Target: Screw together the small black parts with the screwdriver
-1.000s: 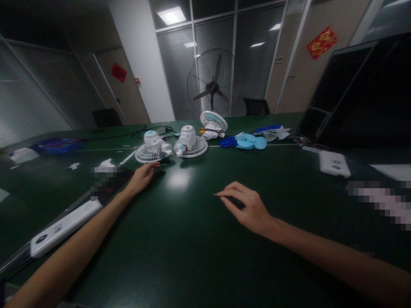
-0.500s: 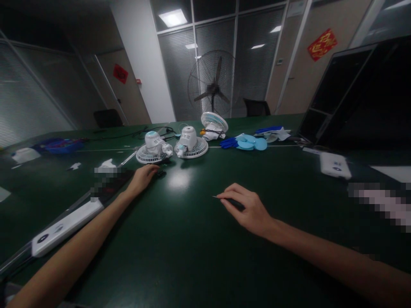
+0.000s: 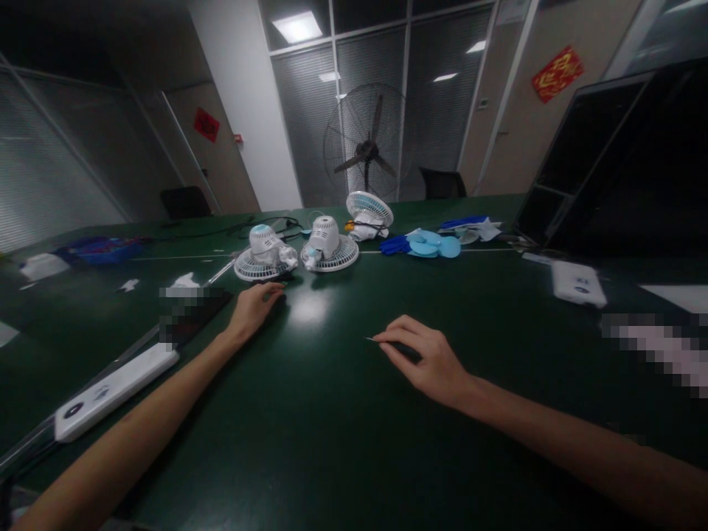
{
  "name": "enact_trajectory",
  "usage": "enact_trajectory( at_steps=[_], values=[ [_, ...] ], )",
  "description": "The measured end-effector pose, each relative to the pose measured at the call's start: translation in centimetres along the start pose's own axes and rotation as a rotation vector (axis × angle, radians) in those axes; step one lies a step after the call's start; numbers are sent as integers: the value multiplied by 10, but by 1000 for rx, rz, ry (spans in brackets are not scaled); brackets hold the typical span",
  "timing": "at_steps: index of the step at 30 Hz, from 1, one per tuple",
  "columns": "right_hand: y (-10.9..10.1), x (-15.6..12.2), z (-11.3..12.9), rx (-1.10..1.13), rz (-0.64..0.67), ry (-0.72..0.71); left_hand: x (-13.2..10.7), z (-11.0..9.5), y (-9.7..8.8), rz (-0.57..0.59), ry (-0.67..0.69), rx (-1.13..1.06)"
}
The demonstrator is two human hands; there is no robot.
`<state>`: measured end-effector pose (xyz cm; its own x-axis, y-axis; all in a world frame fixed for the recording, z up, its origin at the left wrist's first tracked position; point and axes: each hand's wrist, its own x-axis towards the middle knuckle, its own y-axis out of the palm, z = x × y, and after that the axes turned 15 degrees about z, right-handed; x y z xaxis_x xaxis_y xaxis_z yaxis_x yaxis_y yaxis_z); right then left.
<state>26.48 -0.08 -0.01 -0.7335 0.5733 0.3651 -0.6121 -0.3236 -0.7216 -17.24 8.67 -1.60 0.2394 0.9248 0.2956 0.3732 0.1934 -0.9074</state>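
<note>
Here the right hand (image 3: pixel 431 360) pinches a thin dark tool (image 3: pixel 403 349) low over the green table (image 3: pixel 332 435), tip pointing left. Farther left, the left hand (image 3: pixel 253 308) lies curled on the table, just near of a small white fan (image 3: pixel 264 258). I cannot tell whether its fingers grip anything.

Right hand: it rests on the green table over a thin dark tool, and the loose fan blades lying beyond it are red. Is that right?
Not quite. The head view shows the loose fan blades are light blue, not red. The rest holds: the right hand rests on the green table over a thin dark tool.
</note>
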Motion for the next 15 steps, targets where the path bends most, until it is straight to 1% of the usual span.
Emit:
enact_trajectory(
  at_steps=[3,5,7,10,12,15],
  values=[
    [0,-1,-1,14,11,0,-1,-4,0,55,12,107],
    [-1,-1,0,7,11,-1,-1,-6,-1,91,15,131],
    [-1,-1,0,-6,2,-3,0,-8,0,116,24,82],
    [-1,0,1,-13,-3,-8,0,-18,0,129,42,-71],
    [-1,0,2,-16,8,-12,-3,-33,1,164,75,-176],
    [1,1,2,-41,34,-21,-12,-72,6,303,200,-344]
  ],
)
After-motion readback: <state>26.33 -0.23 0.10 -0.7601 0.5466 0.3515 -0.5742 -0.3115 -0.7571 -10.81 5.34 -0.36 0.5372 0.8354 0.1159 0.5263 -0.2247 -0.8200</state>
